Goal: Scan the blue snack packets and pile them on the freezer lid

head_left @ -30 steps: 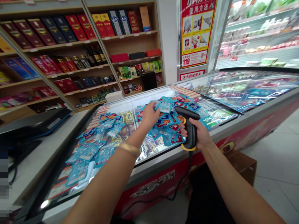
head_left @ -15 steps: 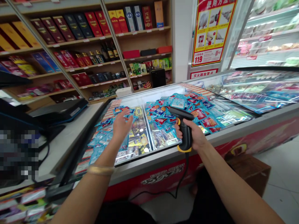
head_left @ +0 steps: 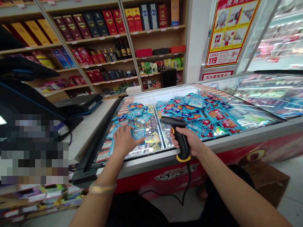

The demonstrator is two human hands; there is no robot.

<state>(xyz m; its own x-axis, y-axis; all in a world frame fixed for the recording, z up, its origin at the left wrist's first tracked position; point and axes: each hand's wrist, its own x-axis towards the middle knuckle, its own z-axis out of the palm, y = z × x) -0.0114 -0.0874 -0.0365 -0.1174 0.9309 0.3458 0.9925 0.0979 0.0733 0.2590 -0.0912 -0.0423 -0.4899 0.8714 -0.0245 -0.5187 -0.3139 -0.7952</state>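
My right hand (head_left: 192, 141) is wrapped round the grip of a black and yellow barcode scanner (head_left: 183, 142), whose head points left above the freezer's glass top. A cable hangs down from its handle. My left hand (head_left: 125, 139) is over the left part of the glass, palm down with thumb and fingers apart. Right by its fingertips lies a blue snack packet (head_left: 138, 134); whether the hand touches it I cannot tell. More blue packets (head_left: 136, 112) are scattered just beyond that hand. To the right of the scanner spreads a large heap of blue and red snack packets (head_left: 216, 114).
The chest freezer (head_left: 146, 157) runs across in front of me. On the left counter stand a dark monitor (head_left: 26, 97) and a flat black device (head_left: 79, 104). Shelves of boxes (head_left: 90, 25) line the back. A cardboard box (head_left: 272, 183) sits on the floor at right.
My left hand has come back toward me and lowered, its fingers now spread. More blue packets lie on the left glass. The scanner has swung slightly left in view, still in my right hand.
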